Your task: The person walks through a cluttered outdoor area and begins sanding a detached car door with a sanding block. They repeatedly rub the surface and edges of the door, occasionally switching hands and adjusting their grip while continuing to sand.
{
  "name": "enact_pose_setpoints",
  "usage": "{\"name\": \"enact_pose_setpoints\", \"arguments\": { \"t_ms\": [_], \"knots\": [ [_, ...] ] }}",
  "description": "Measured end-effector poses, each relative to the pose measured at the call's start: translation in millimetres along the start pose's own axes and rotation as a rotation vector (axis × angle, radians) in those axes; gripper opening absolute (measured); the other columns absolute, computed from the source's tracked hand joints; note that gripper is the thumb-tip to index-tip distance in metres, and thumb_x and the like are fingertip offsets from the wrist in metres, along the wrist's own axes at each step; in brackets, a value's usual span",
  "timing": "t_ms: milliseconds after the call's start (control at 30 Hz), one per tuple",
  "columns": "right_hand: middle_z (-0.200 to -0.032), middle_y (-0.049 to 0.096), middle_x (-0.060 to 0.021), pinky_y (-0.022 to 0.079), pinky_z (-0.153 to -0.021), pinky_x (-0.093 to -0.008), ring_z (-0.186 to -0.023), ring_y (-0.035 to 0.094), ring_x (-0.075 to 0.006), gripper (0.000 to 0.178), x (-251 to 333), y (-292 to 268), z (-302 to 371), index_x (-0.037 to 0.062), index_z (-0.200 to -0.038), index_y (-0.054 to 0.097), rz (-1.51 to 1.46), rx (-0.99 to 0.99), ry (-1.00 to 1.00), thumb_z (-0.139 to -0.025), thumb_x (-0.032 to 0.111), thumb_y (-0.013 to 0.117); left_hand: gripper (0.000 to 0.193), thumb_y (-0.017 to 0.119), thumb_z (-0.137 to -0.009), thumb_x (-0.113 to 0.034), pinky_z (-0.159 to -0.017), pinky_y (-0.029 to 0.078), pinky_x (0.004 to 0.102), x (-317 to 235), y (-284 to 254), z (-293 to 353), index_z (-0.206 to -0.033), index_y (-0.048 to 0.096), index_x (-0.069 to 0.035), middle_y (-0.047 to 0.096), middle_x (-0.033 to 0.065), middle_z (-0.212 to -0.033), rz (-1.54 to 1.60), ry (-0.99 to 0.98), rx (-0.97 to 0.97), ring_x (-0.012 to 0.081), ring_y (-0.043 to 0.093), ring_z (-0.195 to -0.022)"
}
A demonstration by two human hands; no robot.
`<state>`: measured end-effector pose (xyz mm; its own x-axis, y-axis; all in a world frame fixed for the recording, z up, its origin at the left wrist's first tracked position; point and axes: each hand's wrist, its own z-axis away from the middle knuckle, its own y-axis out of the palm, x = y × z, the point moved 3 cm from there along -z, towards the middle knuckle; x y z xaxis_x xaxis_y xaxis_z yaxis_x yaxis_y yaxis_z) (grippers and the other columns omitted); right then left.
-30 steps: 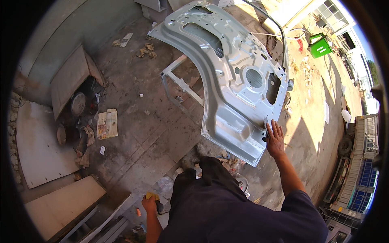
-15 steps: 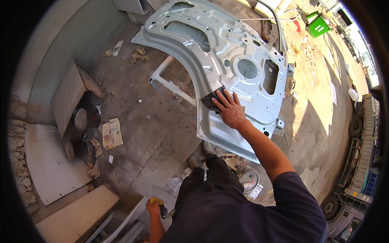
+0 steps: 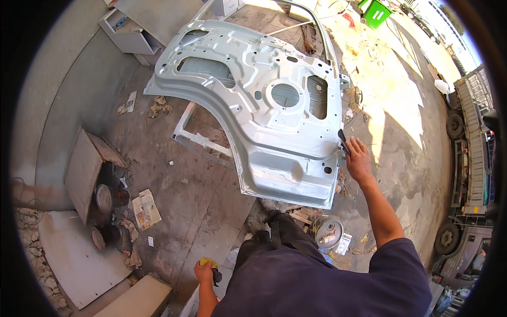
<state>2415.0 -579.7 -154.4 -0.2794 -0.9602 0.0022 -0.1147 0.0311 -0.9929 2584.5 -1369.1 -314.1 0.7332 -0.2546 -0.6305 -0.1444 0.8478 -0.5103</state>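
A light grey car door panel [image 3: 274, 138], with cut-outs and pressed ridges, lies face up in front of me on a metal frame stand [image 3: 196, 138]. Past its right edge, my right hand [image 3: 360, 161] presses a black sheet of sandpaper [image 3: 343, 140] under its fingers; the sheet is at the door's side edge. Whether it touches the metal there, I cannot tell. My left hand [image 3: 203, 271] hangs low by my left side, closed around a crumpled yellow and black cloth [image 3: 209, 261]. Part of that cloth is hidden by the fingers.
On the left stand a tipped box [image 3: 84, 171], round cans [image 3: 105, 198] and a flat white board [image 3: 79, 259]. A newspaper [image 3: 146, 209] lies on the floor. By my feet is a round lidded bucket [image 3: 330, 232]. A truck [image 3: 470, 174] and green bin [image 3: 376, 14] are at right.
My right hand has moved right with the sandpaper, off the panel's face to its right edge. The view has shifted, and my left hand still holds the cloth.
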Motion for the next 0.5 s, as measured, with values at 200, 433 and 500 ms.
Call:
{"name": "enact_pose_setpoints", "arguments": {
  "t_ms": [200,433,500],
  "knots": [
    [-0.172,0.051,-0.0215,0.038,-0.131,-0.0541,-0.154,0.050,-0.0436,0.065,58,-36,-52,0.0061,-0.172,0.048,-0.174,-0.599,0.132,-0.110,0.011,0.065,0.023,0.076,-0.084,-0.006,-0.080,0.060,0.0441,-6,-21,0,-0.104,0.076,0.005,0.080,0.0147,-0.097,-0.156,0.026,0.008,0.0275,0.075,-0.084],
    [-0.187,0.028,-0.0221,0.013,-0.139,-0.0668,-0.174,0.022,-0.0437,0.079,154,73,6,0.0151,-0.180,0.037,-0.154,0.037,0.101,-0.108,0.035,0.064,0.021,0.076,-0.085,-0.006,-0.079,0.059,0.0427,-13,-30,-3,-0.102,0.072,0.005,0.078,0.0131,-0.094,-0.014,0.022,0.003,0.0263,0.073,-0.082],
    [-0.187,0.027,-0.0216,0.012,-0.140,-0.0650,-0.174,0.021,-0.0434,0.079,156,71,11,0.0153,-0.180,0.037,-0.131,0.062,0.009,-0.108,0.034,0.065,0.021,0.076,-0.085,-0.006,-0.078,0.060,0.0423,-7,-38,2,-0.103,0.072,0.005,0.078,0.0121,-0.095,-0.058,0.031,-0.034,0.0253,0.073,-0.083]
  ]
}}
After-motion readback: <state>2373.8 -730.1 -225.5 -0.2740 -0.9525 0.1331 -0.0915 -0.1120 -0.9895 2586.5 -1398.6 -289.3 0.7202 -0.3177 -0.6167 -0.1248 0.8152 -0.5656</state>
